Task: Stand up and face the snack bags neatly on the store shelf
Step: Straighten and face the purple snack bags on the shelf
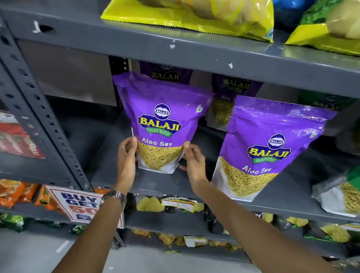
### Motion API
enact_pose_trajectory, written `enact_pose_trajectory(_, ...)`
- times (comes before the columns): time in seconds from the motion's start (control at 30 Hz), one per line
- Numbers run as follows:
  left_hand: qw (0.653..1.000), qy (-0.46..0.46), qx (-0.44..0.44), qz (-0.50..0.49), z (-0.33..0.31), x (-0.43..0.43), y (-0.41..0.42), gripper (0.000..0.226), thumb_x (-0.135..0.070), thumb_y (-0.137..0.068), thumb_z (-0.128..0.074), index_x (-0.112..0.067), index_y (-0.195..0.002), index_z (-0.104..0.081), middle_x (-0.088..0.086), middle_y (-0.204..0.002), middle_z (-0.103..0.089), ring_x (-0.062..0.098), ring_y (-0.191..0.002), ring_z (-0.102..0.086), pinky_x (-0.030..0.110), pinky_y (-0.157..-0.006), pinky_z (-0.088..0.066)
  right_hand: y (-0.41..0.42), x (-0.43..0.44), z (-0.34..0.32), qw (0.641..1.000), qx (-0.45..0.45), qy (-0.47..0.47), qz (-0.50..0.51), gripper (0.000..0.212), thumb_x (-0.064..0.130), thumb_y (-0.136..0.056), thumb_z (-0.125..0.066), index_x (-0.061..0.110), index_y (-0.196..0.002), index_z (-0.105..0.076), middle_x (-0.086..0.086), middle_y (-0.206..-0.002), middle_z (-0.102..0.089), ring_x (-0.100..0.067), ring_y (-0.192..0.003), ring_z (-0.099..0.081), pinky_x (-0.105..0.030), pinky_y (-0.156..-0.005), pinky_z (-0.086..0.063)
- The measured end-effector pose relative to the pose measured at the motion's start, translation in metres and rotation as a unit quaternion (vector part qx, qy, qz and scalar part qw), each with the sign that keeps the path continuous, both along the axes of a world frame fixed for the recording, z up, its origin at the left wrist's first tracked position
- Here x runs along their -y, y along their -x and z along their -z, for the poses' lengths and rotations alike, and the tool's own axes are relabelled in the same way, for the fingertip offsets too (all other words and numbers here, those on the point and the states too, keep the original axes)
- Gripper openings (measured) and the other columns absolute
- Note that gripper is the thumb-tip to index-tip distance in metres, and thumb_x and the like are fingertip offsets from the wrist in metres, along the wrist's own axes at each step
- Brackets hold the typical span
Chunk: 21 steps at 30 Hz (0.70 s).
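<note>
Head view, grey metal store shelf (156, 182) w/ purple Aloo Sev snack bags. Left hand (126, 158) and right hand (194, 163) flank the lower part of the left purple bag (159, 120), which stands upright on the shelf board, label facing out. Left hand: fingers (131, 142) loosely curled, about half open, tips touching the bag's left edge beside the clear window; thumb side not fully visible. Right hand: fingers (188, 149) likewise half curled, tips against the bag's right lower edge; one finger extends below toward the bag's bottom corner. Neither hand wraps round the bag; both press its sides lightly, so it is pinched between the two hands rather than gripped in one. A metal wristwatch (113, 196) sits on the left wrist.

Second purple bag (270, 145) stands to the right, nearer the shelf front, leaning w/ its top tilted right, apart from both hands. More purple bags (233, 91) stand behind, in shadow toward the shelf back. At right edge, a green-topped bag (355, 191) lies tilted on the same board. Upper shelf carries yellow chip bags (209, 10). Below left, a "BUY GET" sign (78, 203) hangs at the shelf edge; orange packs (7, 191) sit on the adjoining rack.
</note>
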<state>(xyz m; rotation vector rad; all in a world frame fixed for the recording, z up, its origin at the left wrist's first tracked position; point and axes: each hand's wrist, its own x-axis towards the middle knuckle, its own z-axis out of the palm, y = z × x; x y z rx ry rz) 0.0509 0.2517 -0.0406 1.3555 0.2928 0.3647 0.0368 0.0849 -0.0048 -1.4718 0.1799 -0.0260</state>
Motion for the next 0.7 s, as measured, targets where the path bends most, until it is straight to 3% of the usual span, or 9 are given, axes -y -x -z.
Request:
enact_pose_trajectory(0.1,1.000,0.002,-0.004,0.013,0.002,-0.002,0.012,0.040,-0.039,-0.093,-0.043,-0.010,-0.120,-0.048,0.000,-0.114,-0.059,0.009,-0.101,-0.058,0.021,-0.076,-0.049,0.011,0.000,0.001,1.000,-0.009,-0.005,-0.002,0.012,0.032,-0.095,-0.048,0.025,-0.093,-0.058,-0.004,-0.105,-0.063,-0.018,-0.099,-0.059,-0.039,-0.074,-0.054)
enact_pose_trajectory(0.17,1.000,0.007,-0.004,0.017,0.002,-0.003,0.018,0.034,-0.039,-0.093,-0.043,-0.014,-0.117,-0.047,-0.006,-0.108,-0.059,0.002,-0.096,-0.058,0.020,-0.073,-0.046,0.019,0.001,0.001,1.000,-0.005,0.002,-0.005,0.013,0.033,-0.095,-0.048,0.028,-0.088,-0.058,-0.005,-0.102,-0.064,-0.017,-0.095,-0.060,-0.045,-0.079,-0.055)
enact_pose_trajectory(0.3,1.000,0.001,-0.007,0.025,0.002,-0.004,0.029,0.030,-0.041,-0.092,-0.045,-0.020,-0.114,-0.047,-0.013,-0.103,-0.060,-0.004,-0.091,-0.058,0.018,-0.070,-0.046,0.031,0.005,0.004,1.000,0.010,0.013,-0.015,0.014,0.034,-0.095,-0.047,0.025,-0.090,-0.056,-0.004,-0.099,-0.064,-0.017,-0.092,-0.060,-0.038,-0.074,-0.054)
enact_pose_trajectory(0.47,1.000,0.002,-0.017,0.016,0.003,-0.002,0.035,0.031,-0.044,-0.092,-0.043,-0.021,-0.113,-0.048,-0.004,-0.111,-0.059,0.002,-0.098,-0.057,0.026,-0.079,-0.047,0.039,0.009,0.005,0.999,0.015,0.019,-0.029,0.013,0.034,-0.095,-0.047,0.026,-0.090,-0.056,0.002,-0.094,-0.065,-0.009,-0.086,-0.063,-0.026,-0.065,-0.056)
enact_pose_trajectory(0.7,1.000,0.001,-0.029,0.009,0.002,-0.003,0.045,0.028,-0.044,-0.091,-0.046,-0.022,-0.108,-0.049,-0.010,-0.103,-0.061,-0.005,-0.088,-0.062,0.017,-0.069,-0.047,0.044,0.009,0.005,0.999,0.017,0.015,-0.032,0.012,0.034,-0.096,-0.045,0.028,-0.090,-0.055,0.002,-0.097,-0.064,-0.011,-0.088,-0.064,-0.026,-0.064,-0.056)
